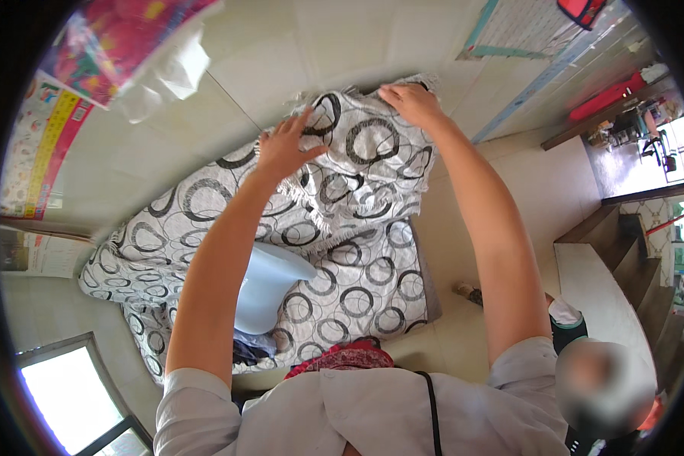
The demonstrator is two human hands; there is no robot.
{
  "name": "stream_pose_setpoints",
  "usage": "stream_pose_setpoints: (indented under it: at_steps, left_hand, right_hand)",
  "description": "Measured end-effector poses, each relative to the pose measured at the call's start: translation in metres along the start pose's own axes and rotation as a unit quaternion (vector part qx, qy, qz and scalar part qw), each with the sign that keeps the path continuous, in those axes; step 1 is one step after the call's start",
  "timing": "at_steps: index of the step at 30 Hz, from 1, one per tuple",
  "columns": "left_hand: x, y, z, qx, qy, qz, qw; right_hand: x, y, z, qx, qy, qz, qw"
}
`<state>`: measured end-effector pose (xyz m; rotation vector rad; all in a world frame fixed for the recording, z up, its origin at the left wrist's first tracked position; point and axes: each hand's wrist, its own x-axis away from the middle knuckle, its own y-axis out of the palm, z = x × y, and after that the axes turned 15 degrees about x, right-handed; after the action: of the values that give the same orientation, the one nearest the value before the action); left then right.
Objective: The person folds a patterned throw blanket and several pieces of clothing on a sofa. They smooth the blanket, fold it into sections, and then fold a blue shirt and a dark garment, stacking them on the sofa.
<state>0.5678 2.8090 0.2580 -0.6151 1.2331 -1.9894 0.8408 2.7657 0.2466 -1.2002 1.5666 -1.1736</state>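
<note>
Both of my hands are on a fringed white sofa cover (370,176) with black and grey circles, draped over the backrest against the wall. My left hand (285,147) lies on the cover's upper edge with its fingers spread. Farther right, my right hand (411,104) touches the top corner by the wall; whether its fingers pinch the cloth is not clear. The matching seat cover (356,302) lies below. On the seat is a light-blue plastic basin-like object (273,285), partly hidden by my left forearm, beside dark crumpled cloth (253,347).
A tiled wall (319,45) rises behind the sofa, with colourful posters (45,154) at left. To the right, a person (570,325) is near the staircase (632,256). A cluttered shelf (621,128) is at upper right, and a bright window (71,404) at lower left.
</note>
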Motion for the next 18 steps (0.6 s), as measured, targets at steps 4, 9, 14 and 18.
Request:
stream_pose_setpoints:
  at_steps: [4,9,14,18]
  left_hand:
    - [-0.03,0.004,-0.022,-0.021,-0.04,-0.076,0.996]
    - [-0.031,0.016,-0.043,0.02,0.105,0.119,0.987]
    - [-0.029,0.021,-0.05,0.078,0.153,0.184,0.968]
    - [-0.03,0.02,-0.049,0.078,0.209,0.217,0.95]
  right_hand:
    - [-0.024,0.026,0.011,0.141,0.035,0.004,0.989]
    - [-0.062,0.039,0.066,-0.156,0.122,-0.138,0.97]
    - [-0.014,0.095,0.098,-0.598,0.235,0.098,0.76]
    - [0.114,0.183,0.087,-0.439,0.26,0.192,0.838]
